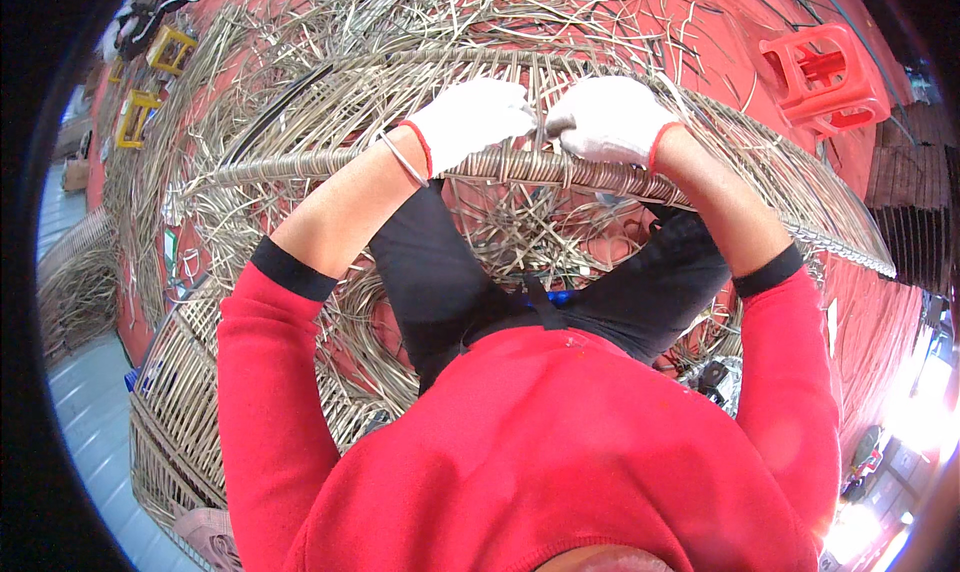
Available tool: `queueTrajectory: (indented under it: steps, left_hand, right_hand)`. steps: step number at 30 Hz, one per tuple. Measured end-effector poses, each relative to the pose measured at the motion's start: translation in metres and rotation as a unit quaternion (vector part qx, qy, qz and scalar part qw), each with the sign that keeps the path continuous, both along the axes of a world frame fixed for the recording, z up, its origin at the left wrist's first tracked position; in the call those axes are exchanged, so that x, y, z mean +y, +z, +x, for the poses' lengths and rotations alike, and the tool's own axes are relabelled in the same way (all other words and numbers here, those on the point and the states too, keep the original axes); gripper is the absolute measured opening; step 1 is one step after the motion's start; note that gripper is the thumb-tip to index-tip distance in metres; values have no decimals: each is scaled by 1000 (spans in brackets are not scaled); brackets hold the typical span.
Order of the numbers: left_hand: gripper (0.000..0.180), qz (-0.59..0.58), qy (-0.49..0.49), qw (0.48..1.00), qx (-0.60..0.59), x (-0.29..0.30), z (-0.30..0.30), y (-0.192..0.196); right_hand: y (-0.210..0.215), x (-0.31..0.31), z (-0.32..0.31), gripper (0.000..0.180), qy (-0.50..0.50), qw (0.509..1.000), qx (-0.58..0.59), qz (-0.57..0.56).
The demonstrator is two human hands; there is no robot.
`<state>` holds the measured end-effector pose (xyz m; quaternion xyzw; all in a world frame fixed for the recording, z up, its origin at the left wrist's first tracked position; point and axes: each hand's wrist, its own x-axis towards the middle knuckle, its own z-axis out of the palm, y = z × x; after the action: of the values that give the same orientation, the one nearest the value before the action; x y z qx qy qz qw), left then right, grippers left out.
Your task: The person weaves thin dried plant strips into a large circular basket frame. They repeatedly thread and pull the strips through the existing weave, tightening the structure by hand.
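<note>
Both of my hands wear white knit gloves with red cuffs. My left hand [475,120] and my right hand [612,122] almost meet above a thick, strip-wrapped bar [510,167] of a woven wicker frame. Each hand has its fingers pinched together on thin tan-brown wicker strands [541,84] that cross between the hands; the exact ends in the fingertips are hidden. Beyond the bar, the half-woven wicker panel [390,97] spreads out to a curved far edge. A metal bangle [402,159] circles my left wrist. My legs in black trousers [430,272] are spread under the frame.
Loose wicker strips [330,17] lie heaped over the red floor [720,32]. A red plastic stool [825,77] stands at the far right, small yellow stools [137,119] at the far left. Another woven wicker piece [180,382] lies at my lower left.
</note>
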<state>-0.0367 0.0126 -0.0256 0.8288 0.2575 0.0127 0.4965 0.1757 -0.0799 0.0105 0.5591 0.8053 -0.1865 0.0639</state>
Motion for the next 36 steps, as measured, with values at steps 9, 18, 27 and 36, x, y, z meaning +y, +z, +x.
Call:
queueTrajectory:
  steps: [9,18,27,36]
  left_hand:
    - [28,199,-42,978,36,1,9,4]
    - [37,167,-92,980,47,19,9,-1]
    - [30,381,-25,915,-128,50,-8,6]
    - [31,349,-51,935,25,33,-41,11]
  right_hand:
    - [-18,-5,22,27,-161,837,474,-223]
    - [-9,-9,16,34,-166,885,392,-187]
    - [-2,5,-18,40,-138,937,313,-73]
    - [-5,20,-56,27,67,972,-102,200]
